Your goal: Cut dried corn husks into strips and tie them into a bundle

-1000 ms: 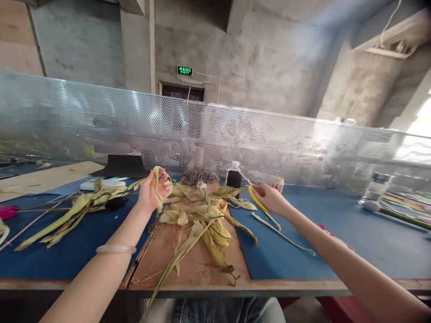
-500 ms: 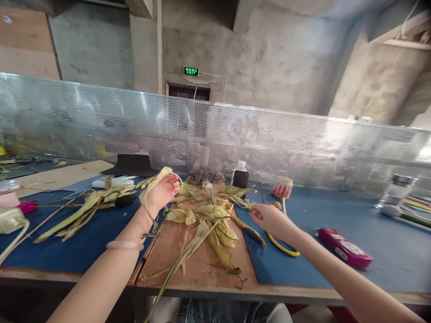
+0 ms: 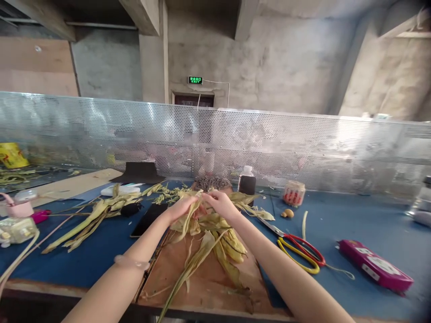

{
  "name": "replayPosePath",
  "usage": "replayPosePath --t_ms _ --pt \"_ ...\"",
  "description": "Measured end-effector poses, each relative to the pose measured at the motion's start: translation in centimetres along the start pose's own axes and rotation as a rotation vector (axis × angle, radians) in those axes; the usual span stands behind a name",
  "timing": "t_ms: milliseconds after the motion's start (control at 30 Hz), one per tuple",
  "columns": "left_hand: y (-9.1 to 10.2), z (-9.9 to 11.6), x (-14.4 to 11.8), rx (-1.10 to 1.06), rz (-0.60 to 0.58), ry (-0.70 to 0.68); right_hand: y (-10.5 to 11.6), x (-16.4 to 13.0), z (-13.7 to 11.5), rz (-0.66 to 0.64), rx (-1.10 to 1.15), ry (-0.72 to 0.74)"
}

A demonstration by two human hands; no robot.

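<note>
Meeting over a heap of dried corn husks (image 3: pixel 208 224), the person's left hand (image 3: pixel 183 207) and right hand (image 3: pixel 220 204) close their fingers on the same pale husk strip (image 3: pixel 198 197) at the top of the pile, fingertips almost touching; both hands are curled shut around it, with a bracelet (image 3: pixel 131 262) on the left wrist. The husks lie spread on a brown board (image 3: pixel 208 278) that sits on the blue desk (image 3: pixel 336 224), straight ahead at 12 o'clock from the person.

At 3 o'clock from the hands, a pair of scissors (image 3: pixel 296 249) with red and yellow handles rests flat on the desk, and farther out at 4 o'clock lies a pink case (image 3: pixel 375 265). At 2 o'clock stand a small clear jar (image 3: pixel 293 193) and, closer in at 1 o'clock, a dark bottle (image 3: pixel 247 181) with a white cap. At 9 o'clock a black phone (image 3: pixel 148 220) lies just beside the board, and beyond it a second bundle of long husks (image 3: pixel 94 217) stretches toward 8 o'clock. A perforated metal screen (image 3: pixel 303 143) runs along the far edge of the desk, with a green exit sign (image 3: pixel 195 80) on the concrete wall behind.
</note>
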State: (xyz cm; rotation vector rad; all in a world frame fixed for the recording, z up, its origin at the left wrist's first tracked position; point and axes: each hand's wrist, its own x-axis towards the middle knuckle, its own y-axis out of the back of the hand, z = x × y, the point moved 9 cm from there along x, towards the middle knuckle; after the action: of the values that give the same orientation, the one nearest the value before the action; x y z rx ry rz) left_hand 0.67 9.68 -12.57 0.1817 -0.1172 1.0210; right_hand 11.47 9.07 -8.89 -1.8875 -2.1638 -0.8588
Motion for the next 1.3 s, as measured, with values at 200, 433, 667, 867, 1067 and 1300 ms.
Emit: replayPosePath --t_ms 200,433,667,867,1067,1300 --pt "0.0 -1.2 0.5 0.078 -0.016 -0.01 -0.9 -0.6 2.9 -0.087 0.258 -0.045" --pt "1.3 -1.0 0.9 -0.17 0.143 -0.07 -0.4 -0.9 2.8 0.029 0.509 -0.054" --pt "0.3 -0.5 0.4 0.076 0.089 -0.068 -0.5 -1.6 2.4 0.078 0.566 -0.092" --pt "0.8 0.9 0.1 0.141 0.176 -0.199 0.4 -1.9 2.2 0.158 0.469 -0.028" --pt "1.2 2.2 -0.3 0.3 0.289 -0.247 0.4 -1.8 2.7 0.194 0.476 -0.032" --pt "1.5 1.4 -0.1 0.146 0.285 -0.183 -1.9 -1.9 2.8 -0.054 0.596 -0.143"
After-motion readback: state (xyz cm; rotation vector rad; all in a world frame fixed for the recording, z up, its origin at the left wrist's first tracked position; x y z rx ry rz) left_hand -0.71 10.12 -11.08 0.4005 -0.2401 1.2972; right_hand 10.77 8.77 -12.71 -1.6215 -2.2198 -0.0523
